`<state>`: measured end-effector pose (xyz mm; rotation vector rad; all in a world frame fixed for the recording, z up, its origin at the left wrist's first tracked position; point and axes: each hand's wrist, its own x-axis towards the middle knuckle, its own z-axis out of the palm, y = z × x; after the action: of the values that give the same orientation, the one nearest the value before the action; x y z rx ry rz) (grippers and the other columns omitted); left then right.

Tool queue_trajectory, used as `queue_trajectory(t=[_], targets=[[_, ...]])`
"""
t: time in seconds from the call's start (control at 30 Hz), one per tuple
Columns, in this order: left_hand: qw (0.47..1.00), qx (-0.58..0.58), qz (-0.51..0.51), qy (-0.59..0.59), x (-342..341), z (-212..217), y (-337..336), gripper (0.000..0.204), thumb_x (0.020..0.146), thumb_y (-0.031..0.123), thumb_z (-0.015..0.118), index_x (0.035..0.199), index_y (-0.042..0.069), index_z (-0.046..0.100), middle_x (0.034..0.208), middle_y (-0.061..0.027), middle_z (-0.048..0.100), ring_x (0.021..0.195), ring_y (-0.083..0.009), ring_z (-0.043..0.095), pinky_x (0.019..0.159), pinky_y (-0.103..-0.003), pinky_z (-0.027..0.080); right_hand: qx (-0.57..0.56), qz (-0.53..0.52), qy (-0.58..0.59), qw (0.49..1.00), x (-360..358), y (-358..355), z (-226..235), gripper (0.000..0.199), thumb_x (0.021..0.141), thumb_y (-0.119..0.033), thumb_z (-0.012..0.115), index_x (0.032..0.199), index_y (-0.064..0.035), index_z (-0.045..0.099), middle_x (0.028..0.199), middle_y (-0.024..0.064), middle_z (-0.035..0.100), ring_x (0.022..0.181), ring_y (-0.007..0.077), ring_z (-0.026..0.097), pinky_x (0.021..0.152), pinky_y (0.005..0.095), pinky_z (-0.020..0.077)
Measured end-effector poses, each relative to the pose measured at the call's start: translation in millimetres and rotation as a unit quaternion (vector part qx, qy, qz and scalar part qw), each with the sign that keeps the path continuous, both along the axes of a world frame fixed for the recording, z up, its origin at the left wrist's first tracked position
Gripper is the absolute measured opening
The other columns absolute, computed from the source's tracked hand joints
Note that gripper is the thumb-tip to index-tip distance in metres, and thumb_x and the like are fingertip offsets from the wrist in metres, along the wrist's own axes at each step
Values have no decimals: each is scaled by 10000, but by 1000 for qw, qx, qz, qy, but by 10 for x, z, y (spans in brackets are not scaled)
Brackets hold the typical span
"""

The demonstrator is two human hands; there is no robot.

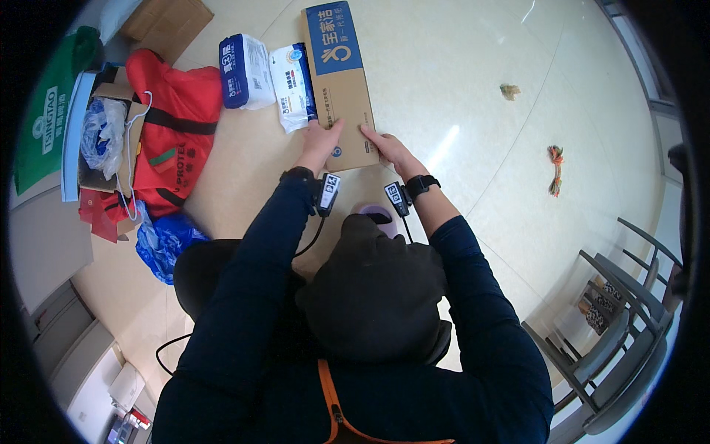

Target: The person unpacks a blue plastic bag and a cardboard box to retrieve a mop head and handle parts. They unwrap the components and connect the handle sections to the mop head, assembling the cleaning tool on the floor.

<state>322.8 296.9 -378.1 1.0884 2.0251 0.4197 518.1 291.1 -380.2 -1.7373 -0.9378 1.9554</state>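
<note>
A long brown cardboard box with a blue printed far end lies in front of me. My left hand holds its near left edge, thumb on top and fingers partly hidden at the side. On the near right edge, my right hand grips in the same way, its thumb resting on the top face. Close to the box's left side lies a white and blue soft pack. Beyond that sits a dark blue and white wrapped package. The box's underside is hidden.
Bags and cartons crowd the left: a red bag, a green bag, an opened carton and a blue plastic bag. Chairs stand at right. A rope toy lies on the tiled floor.
</note>
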Motion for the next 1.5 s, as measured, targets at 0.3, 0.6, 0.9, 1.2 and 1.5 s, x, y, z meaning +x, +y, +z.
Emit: queue_trajectory(t=[0.3, 0.6, 0.9, 1.2, 1.5], targets=[[849, -30, 111, -515, -166, 641, -124, 730, 949, 552, 591, 1466, 86, 374, 1381, -87, 523, 1243, -177, 536, 965, -346, 498, 72, 95, -52, 992, 64, 86, 539, 939, 864, -742, 547, 1125, 158, 613, 1007, 236, 682, 924, 240, 659, 824, 319, 510], [820, -58, 97, -562, -299, 727, 26, 614, 991, 535, 526, 1430, 108, 484, 1333, -65, 604, 1160, -152, 614, 943, -316, 521, 119, 11, -21, 993, -75, 54, 491, 838, 941, -708, 437, 986, 107, 628, 874, 207, 659, 808, 220, 626, 751, 330, 503], [810, -87, 71, -576, -373, 764, 36, 633, 988, 509, 552, 1463, 109, 428, 1339, -66, 583, 1163, -149, 601, 932, -309, 520, 101, 0, 20, 995, -127, -151, 469, 741, 1001, -658, 341, 1003, 30, 617, 762, 64, 606, 642, 141, 574, 575, 270, 481], [818, -109, 67, -561, -501, 834, 82, 624, 989, 506, 549, 1459, 110, 441, 1334, -69, 597, 1133, -144, 622, 906, -308, 534, 149, 23, 56, 987, 57, -24, 757, 564, 882, -205, 609, 1369, 48, 476, 1121, 170, 639, 928, 215, 686, 755, 328, 590], [815, -120, 46, -565, -534, 750, 69, 634, 994, 490, 547, 1458, 75, 425, 1337, -73, 590, 1140, -139, 617, 908, -293, 531, 23, 83, 105, 991, 142, 371, 951, 729, 859, -331, 638, 1419, 83, 421, 1175, 138, 644, 981, 209, 680, 807, 327, 599]])
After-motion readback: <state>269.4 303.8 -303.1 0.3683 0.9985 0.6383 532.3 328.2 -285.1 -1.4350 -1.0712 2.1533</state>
